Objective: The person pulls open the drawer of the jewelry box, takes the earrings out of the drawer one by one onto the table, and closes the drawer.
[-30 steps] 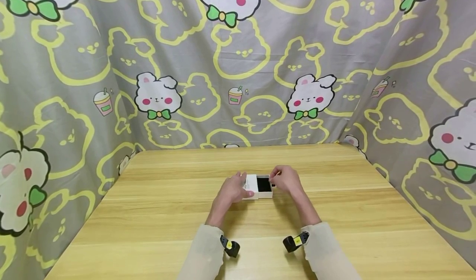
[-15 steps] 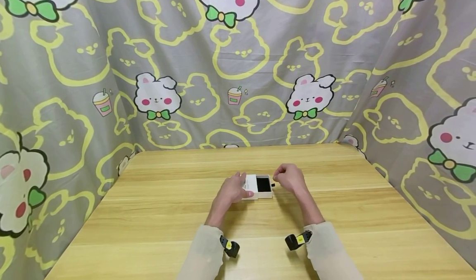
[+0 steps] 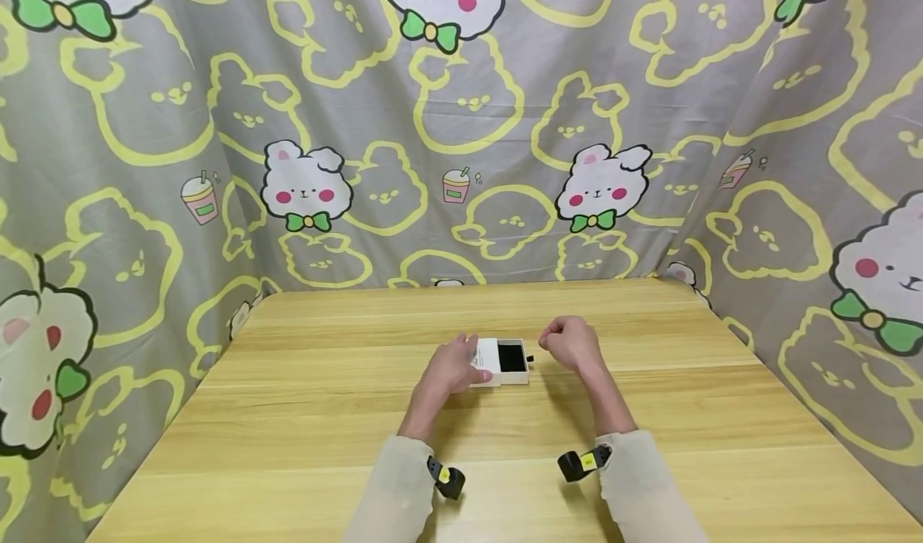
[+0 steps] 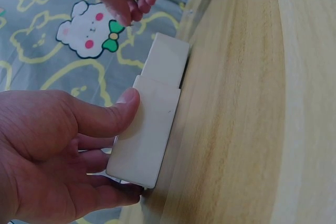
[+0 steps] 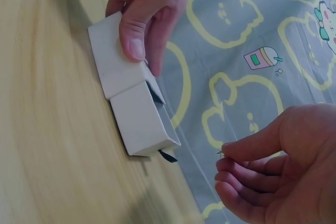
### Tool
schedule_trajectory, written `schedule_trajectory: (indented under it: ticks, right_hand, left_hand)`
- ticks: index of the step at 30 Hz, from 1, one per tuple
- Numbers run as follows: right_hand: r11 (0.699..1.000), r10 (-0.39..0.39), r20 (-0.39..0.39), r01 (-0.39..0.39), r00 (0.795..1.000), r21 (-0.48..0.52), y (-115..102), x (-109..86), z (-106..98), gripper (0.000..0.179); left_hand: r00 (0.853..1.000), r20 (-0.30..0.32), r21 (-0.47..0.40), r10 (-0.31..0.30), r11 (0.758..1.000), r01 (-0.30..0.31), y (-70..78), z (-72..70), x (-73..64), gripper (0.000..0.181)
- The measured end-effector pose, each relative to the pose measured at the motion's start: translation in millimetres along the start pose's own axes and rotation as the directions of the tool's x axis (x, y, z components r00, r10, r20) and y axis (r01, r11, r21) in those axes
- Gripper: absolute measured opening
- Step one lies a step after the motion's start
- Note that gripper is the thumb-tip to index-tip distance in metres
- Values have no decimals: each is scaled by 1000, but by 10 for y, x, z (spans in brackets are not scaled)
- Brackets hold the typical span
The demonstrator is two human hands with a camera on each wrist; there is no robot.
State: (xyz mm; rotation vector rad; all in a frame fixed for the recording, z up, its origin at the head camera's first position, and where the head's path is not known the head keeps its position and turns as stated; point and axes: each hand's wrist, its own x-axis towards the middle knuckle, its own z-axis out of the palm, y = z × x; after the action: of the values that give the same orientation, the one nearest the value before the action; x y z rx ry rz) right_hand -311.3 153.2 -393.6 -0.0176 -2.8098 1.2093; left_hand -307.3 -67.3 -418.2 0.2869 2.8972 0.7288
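A small white drawer box lies on the wooden table, its sleeve [image 3: 487,355] printed with fine dark lettering. My left hand [image 3: 450,365] grips that sleeve, thumb [image 4: 125,111] on the near side and fingers behind it. Out of the sleeve's right end sticks the drawer [image 5: 144,121], pulled partway and lined with a black insert [image 3: 513,358]. A black ribbon tab [image 5: 168,156] hangs from the drawer's end. To the right of the tab, apart from the box, my right hand [image 3: 573,342] pinches a tiny shiny piece [image 5: 220,153] between thumb and forefinger; its kind is too small to tell.
The wooden table [image 3: 324,431] reaches back to a grey curtain [image 3: 404,231] with cartoon rabbits, which also hangs along both sides. Black wrist cameras sit at the left cuff [image 3: 450,481] and right cuff [image 3: 573,467].
My right hand has drawn away from the drawer to the right, uncovering the ribbon tab. The left hand and the box have stayed in place.
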Motion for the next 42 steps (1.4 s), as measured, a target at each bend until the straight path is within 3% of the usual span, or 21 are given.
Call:
schedule_trajectory:
  ticks: [11,18,42]
  right_hand:
    - [1000,17,15,-17,1000,-1,30,10,-14,17]
    - [1000,0,24,-1,1000,14,52,19,-30,12]
    - [998,12,11,-12,1000,69,163,33,-173,8]
  left_hand:
    - [1000,1,-39,-9,999,9,-14,7,-5,81]
    - [1000,-3,-43,-1,999,0,-11,5,-14,81]
    - [1000,2,-3,14,1000,-14,-20,-4,16,83]
